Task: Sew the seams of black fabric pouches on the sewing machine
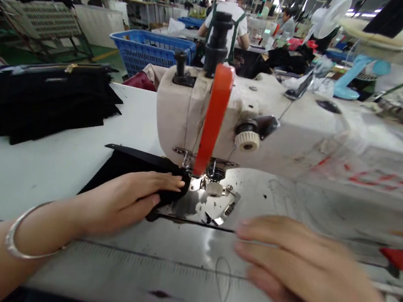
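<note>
I see the black fabric point(124, 164) lying just below the head end of the sewing machine point(286, 129), by its orange bar point(214, 122). The left hand point(131, 201) rests flat on it, fingers extended together. The right hand point(299, 260), blurred, is in front of the machine, fingers bent; I can't tell whether it grips anything. Left of the machine, a dark fabric stack point(48, 99) sits on the worktop point(134, 122).
</note>
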Action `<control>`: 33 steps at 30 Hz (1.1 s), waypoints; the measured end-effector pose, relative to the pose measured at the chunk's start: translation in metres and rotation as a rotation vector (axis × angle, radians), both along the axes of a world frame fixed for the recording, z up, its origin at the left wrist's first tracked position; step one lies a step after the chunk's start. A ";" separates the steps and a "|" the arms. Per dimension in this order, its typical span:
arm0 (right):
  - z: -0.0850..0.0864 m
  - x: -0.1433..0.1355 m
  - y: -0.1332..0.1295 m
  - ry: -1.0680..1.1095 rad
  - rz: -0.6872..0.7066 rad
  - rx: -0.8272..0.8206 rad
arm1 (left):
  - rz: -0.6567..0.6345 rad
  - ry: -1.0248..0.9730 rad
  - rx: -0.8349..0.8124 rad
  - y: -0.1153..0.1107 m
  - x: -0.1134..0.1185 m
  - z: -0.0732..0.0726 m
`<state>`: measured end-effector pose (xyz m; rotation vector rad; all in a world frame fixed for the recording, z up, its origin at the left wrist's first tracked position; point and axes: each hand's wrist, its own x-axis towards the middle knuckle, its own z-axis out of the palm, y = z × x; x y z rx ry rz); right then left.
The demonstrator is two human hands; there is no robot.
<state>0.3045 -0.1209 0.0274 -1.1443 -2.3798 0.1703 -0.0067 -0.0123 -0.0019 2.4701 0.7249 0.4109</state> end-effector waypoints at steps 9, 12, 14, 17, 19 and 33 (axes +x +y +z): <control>-0.042 -0.067 0.041 -0.059 0.223 -0.221 | 0.044 -0.048 -0.060 0.011 -0.001 -0.002; -0.045 -0.064 0.037 0.043 0.152 -0.189 | 0.180 -0.030 -0.036 0.011 0.001 0.001; -0.047 -0.066 0.036 0.015 0.156 -0.170 | 0.224 -0.025 -0.002 0.009 0.003 0.001; -0.049 -0.069 0.038 -0.059 0.199 -0.182 | 0.159 -0.003 0.091 0.002 0.008 -0.002; -0.049 -0.069 0.041 -0.053 0.217 -0.184 | 0.101 0.036 0.194 -0.004 0.014 -0.007; -0.054 -0.060 0.078 -0.340 -0.247 -0.039 | -0.027 0.157 0.369 -0.012 0.022 -0.021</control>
